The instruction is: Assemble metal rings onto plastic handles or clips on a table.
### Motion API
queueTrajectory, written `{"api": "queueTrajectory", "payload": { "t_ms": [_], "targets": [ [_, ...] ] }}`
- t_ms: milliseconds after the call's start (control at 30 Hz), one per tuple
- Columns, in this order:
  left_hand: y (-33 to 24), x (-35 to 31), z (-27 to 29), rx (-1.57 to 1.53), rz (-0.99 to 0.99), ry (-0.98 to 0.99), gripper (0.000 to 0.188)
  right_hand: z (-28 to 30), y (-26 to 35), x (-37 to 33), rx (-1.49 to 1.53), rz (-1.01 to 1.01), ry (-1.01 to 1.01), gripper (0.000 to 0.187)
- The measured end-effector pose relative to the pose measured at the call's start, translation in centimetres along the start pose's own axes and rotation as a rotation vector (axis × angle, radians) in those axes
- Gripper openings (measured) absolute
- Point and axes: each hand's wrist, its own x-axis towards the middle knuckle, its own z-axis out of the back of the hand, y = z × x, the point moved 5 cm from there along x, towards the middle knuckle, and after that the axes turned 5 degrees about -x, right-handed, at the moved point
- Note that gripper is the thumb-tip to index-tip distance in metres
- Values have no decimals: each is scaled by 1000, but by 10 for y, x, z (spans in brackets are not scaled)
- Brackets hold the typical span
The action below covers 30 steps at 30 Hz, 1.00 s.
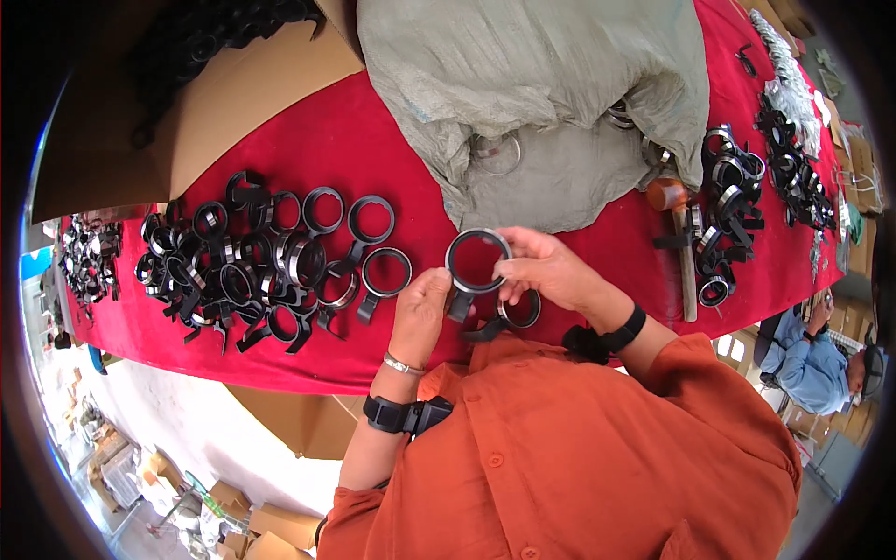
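Both hands hold up one black ring [478, 232] with a short flat tab and a paler inner band, above the near part of the red cloth. My left hand [423, 303] pinches its left edge close to the tab. At its right edge, my right hand [553, 269] grips the rim between thumb and fingers. Just below the right hand lies a second tabbed ring [539, 311], partly covered by the hands. A large heap of similar black rings [238, 283] spreads to the left of my left hand.
A grey woven sack [532, 75] lies ahead, with metal rings [495, 154] at its mouth. Right of it are a wooden-handled mallet [689, 271] and another pile of black rings [733, 201]. An open cardboard box [252, 103] stands far left. A person in blue [810, 364] is at the right.
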Motion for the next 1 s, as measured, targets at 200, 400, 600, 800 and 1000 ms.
{"api": "queueTrajectory", "payload": {
  "t_ms": [200, 400, 600, 800, 1000],
  "targets": [
    [-28, 2, -26, -46, 38, 74, 27, -15, 8, 0, -90, 123, 55, 49],
    [-37, 3, -20, -75, -65, 104, 28, -14, 13, 9, -47, 101, 123, 50],
    [-13, 12, -14, -181, 214, 31, 28, 3, -10, 22, -60, 11, 104, 45],
    [-54, 22, 41, 913, -551, -414, 24, 24, 8, 34, -773, -39, 37, 35],
    [-44, 52, 82, 1373, -190, -518, 29, 41, 58, 57, -1254, 541, -523, 28]
  ]
}}
